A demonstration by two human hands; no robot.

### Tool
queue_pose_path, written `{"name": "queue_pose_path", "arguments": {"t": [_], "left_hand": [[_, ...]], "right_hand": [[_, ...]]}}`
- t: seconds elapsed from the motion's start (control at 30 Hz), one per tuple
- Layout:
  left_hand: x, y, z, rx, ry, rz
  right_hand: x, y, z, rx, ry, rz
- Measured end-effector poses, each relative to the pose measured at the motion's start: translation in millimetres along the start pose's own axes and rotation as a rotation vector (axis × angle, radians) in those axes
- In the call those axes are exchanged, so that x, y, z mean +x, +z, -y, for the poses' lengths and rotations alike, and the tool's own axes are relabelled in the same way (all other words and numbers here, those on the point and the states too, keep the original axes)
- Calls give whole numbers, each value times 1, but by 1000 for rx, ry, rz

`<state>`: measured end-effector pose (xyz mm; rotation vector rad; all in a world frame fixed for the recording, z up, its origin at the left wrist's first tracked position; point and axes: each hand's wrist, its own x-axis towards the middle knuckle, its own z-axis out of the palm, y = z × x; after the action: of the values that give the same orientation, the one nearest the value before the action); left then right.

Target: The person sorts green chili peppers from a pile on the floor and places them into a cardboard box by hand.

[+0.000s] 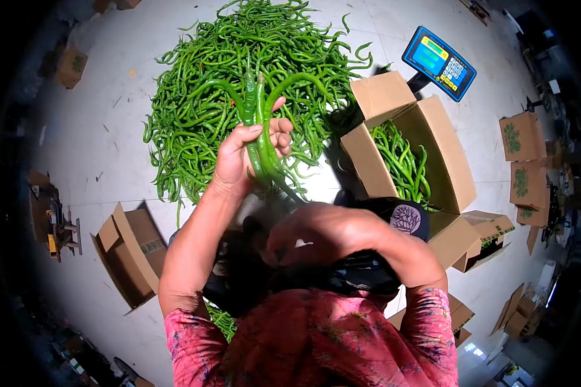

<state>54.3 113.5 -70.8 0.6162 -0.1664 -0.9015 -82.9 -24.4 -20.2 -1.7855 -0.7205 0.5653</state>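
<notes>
My left hand (255,145) is wrapped round several long green chili peppers (260,122), held upright in a bunch in front of me. Their tips reach up over a large heap of green chili peppers (193,116) on the floor. My right hand (303,235) is raised close to my body, below the bunch. It is dark and smeared, so its fingers do not show clearly. To the right, a cardboard box (450,155) stands with its flaps up and more green chili peppers (403,161) inside.
A scale display (439,62) with a keypad rises behind the box. An open cardboard box (132,255) lies at the left, and another box (487,238) stands at the right. Farther right are printed cartons (521,137). The floor (97,129) is pale tile.
</notes>
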Motion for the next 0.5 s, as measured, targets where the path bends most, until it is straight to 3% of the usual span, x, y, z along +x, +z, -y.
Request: {"name": "queue_pose_path", "arguments": {"t": [0.07, 0.17, 0.27, 0.33, 0.43, 0.5], "left_hand": [[2, -1, 1, 8, -20, 20], [4, 0, 4, -30, -44, 62], [3, -1, 6, 23, -47, 21], [8, -6, 6, 135, -63, -19], [15, 2, 10, 627, -33, -201], [24, 8, 12, 833, -7, -244]], "right_hand": [[8, 26, -19, -401, 144, 154], [5, 49, -30, -681, 12, 1], [3, 59, -30, -896, 135, -27], [2, 60, -41, -825, -8, -72], [2, 82, -64, -866, 14, -143], [16, 77, -60, -801, 85, -52]]}}
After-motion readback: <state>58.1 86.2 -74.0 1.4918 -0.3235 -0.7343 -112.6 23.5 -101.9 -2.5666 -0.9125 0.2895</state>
